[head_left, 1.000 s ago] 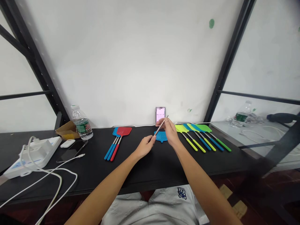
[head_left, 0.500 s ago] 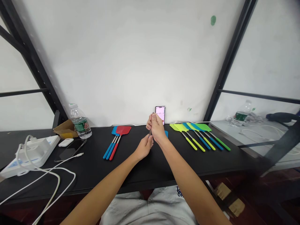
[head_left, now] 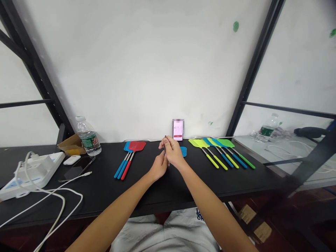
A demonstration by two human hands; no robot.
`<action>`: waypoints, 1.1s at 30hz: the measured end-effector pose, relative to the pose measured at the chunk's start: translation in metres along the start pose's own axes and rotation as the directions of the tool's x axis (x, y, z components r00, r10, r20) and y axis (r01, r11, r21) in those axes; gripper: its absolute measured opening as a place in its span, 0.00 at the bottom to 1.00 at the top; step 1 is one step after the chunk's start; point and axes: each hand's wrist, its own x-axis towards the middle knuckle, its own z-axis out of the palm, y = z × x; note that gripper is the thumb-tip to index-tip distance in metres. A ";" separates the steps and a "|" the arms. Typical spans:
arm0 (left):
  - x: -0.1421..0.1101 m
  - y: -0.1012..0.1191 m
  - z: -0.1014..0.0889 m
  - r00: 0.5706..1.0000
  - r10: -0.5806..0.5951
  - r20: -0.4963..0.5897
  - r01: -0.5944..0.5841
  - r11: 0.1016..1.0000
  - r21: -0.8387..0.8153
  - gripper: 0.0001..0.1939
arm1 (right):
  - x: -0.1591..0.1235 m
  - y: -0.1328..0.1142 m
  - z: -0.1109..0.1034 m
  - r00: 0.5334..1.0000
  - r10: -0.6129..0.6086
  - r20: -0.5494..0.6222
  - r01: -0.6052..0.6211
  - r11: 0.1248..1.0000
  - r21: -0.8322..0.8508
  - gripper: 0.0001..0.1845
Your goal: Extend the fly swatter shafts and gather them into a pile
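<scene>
My left hand (head_left: 159,166) is closed around the lower part of a thin dark rod (head_left: 165,150). Just above it, my right hand (head_left: 172,151) wraps its fingers about the same rod, whose tip pokes out at the top. Most of the rod is hidden by the fingers, so its kind is unclear. Behind my right wrist lies a blue fly swatter head (head_left: 183,151). To the left, a red fly swatter (head_left: 137,146) and two blue fly swatters (head_left: 121,168) lie fanned together. Several yellow-green, blue and green fly swatters (head_left: 222,160) are fanned out at the right.
A lit phone (head_left: 178,131) leans on the wall behind my hands. At the left are a water bottle (head_left: 90,138), a cardboard box (head_left: 70,144), a white earbud case (head_left: 71,160), a dark phone (head_left: 78,168), a power strip (head_left: 49,171) and loose white cables (head_left: 65,190).
My right hand has come down and slightly left, closer to my left hand, along the rod. More of the blue swatter head shows. The lit phone's screen looks different.
</scene>
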 end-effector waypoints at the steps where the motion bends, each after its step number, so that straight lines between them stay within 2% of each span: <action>1: 0.000 -0.001 0.000 1.000 -0.004 -0.004 0.004 1.000 0.002 0.13 | 0.000 0.000 0.001 1.000 -0.005 -0.006 0.005 1.000 -0.004 0.19; 13: 0.000 -0.004 0.001 1.000 -0.017 -0.026 0.017 1.000 -0.005 0.12 | -0.002 0.006 0.004 1.000 0.011 0.008 -0.011 1.000 0.011 0.19; 26: 0.001 -0.001 0.002 0.998 -0.061 -0.019 0.060 0.997 -0.054 0.16 | -0.001 0.016 0.003 1.000 0.013 0.002 -0.013 1.000 0.007 0.19; 33: 0.001 0.004 0.001 0.997 -0.063 -0.037 0.060 0.996 -0.060 0.18 | -0.005 0.012 0.006 1.000 0.019 -0.008 -0.019 0.998 0.062 0.18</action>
